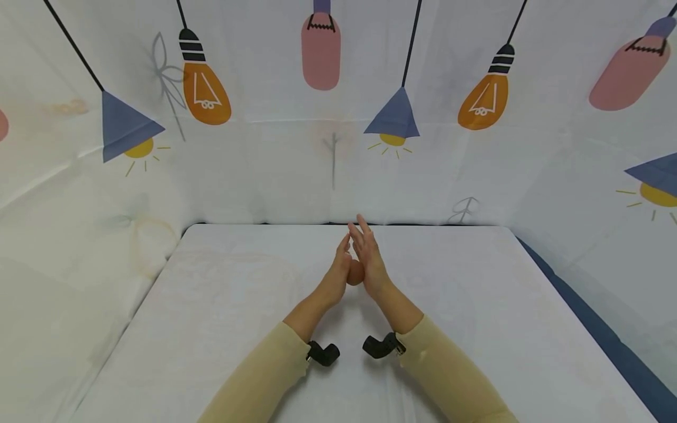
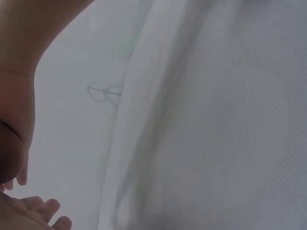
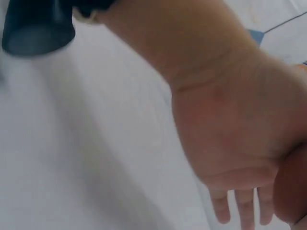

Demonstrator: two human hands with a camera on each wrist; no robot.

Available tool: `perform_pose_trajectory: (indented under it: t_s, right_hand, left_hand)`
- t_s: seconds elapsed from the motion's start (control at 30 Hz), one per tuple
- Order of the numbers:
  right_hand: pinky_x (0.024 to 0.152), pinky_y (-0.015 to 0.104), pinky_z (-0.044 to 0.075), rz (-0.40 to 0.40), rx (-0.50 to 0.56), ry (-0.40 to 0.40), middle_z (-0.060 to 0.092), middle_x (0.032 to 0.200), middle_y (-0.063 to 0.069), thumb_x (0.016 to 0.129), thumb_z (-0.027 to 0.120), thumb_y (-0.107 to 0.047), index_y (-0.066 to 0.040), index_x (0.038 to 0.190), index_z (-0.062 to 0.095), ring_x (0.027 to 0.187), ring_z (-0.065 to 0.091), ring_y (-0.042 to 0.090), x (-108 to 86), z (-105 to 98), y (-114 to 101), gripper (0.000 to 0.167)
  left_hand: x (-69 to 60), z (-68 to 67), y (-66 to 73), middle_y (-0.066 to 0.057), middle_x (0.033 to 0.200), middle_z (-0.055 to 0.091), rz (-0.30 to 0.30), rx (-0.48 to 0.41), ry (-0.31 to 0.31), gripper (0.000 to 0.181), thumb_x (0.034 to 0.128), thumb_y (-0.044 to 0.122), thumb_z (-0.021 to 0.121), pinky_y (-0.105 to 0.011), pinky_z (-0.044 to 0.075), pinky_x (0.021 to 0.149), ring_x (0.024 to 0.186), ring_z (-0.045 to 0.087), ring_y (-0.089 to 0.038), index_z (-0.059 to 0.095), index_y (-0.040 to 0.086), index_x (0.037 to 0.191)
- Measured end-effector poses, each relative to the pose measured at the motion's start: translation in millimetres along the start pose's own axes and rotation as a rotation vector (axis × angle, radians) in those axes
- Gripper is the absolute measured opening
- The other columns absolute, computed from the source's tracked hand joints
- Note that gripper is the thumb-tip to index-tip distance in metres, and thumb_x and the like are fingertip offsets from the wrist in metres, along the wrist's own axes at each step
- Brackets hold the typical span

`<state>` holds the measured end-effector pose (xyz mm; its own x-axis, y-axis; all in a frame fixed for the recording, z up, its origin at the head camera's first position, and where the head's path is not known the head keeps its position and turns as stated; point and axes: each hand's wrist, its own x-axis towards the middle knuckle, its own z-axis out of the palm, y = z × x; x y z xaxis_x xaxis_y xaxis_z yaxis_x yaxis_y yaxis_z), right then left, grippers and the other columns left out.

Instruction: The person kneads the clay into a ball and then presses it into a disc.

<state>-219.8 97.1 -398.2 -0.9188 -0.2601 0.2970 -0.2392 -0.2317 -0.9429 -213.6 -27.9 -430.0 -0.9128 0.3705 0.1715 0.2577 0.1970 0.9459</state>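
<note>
A smooth reddish-brown ball (image 1: 355, 273) sits between my two palms near the heels of the hands, above the white table. On its left side my left hand (image 1: 335, 279) presses against it, fingers extended forward. My right hand (image 1: 373, 267) touches it from the right, with its fingers straight and pointing up and away. The fingertips of both hands come close together beyond the ball. At the left edge of the left wrist view the ball (image 2: 10, 155) is partly cut off. It also shows at the right edge of the right wrist view, beside a flat palm.
A white-covered table (image 1: 238, 352) lies under the hands. Behind it hangs a pale cloth (image 1: 264, 170) printed with lamps and bulbs. Black wrist cameras (image 1: 324, 354) stick inward from both cream sleeves (image 1: 259, 376). Dark blue material (image 1: 592, 317) runs along the table's right edge.
</note>
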Motion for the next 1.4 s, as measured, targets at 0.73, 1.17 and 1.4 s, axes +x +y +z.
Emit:
perform_pose_trajectory:
  t_s: [0.73,1.17,1.4]
  right_hand:
    - [0.119,0.058,0.004,0.037,-0.184,-0.072,0.011,0.167,0.005,0.099,0.036,-0.067,-0.019,0.162,0.011,0.152,0.010,0.026,5.1,-9,32,0.083]
    - [0.120,0.052,0.008,-0.036,-0.055,-0.168,0.022,0.164,0.012,0.104,0.018,-0.063,-0.005,0.158,0.023,0.151,0.016,0.026,-11.3,12,26,0.080]
    - [0.120,0.054,0.003,-0.103,0.043,-0.151,0.024,0.160,0.024,0.105,0.014,-0.058,-0.006,0.160,0.015,0.151,0.018,0.031,-13.3,12,19,0.076]
  left_hand:
    - [0.0,2.0,9.1,-0.008,0.167,0.009,0.238,-0.332,0.101,0.093,0.0964,0.076,0.013,-0.055,0.006,0.120,0.153,0.010,-0.028,0.009,0.010,0.161]
    - [7.1,-4.8,10.5,-0.013,0.166,0.009,0.091,-0.217,0.296,0.108,0.0812,0.092,0.017,-0.068,0.009,0.114,0.151,0.013,-0.037,0.011,0.020,0.162]
    - [6.7,-6.6,-0.1,-0.014,0.166,0.012,-0.008,-0.145,0.227,0.099,0.0895,0.084,0.012,-0.064,0.009,0.116,0.151,0.013,-0.034,0.008,0.017,0.162]
